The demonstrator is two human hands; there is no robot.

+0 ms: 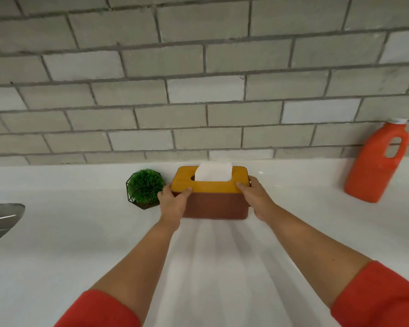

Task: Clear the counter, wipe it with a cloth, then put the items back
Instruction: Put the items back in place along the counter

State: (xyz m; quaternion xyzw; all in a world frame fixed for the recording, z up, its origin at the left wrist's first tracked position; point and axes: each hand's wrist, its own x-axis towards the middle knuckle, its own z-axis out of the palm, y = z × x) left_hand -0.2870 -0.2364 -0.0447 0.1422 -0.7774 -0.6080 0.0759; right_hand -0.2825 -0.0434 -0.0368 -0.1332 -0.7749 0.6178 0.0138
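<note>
Head view: a tissue box [213,204] sits at the middle of the frame, toward the back of a white counter [57,232]. It has a reddish-brown body and a yellow lid [187,182]. A white tissue [213,172] stands up out of the slot in the lid. Whether the base of the box rests on the counter or is just off it cannot be told.

The left hand [171,204] grips the left end of the box, with its thumb lying on the front edge of the lid and its fingers wrapped round the end. The right hand [257,199] grips the right end the same way, thumb on the lid and fingers curled round the far corner. Both forearms reach in from the bottom of the frame, each with a red sleeve [99,310] pushed up.

Just left of the box, almost touching the left hand, is a small green plant [145,187] in a dark wire-frame holder. Well to the right of the box an orange bottle [376,166] with a handle and a white cap [399,121] stands against the wall. The side it shows is plain orange, and no lettering can be read on it or on the box. Far left of the box, at the frame edge, is a grey metal surface [3,220], only partly visible. Behind the box rises a wall of grey brick-pattern tiles [198,67].
</note>
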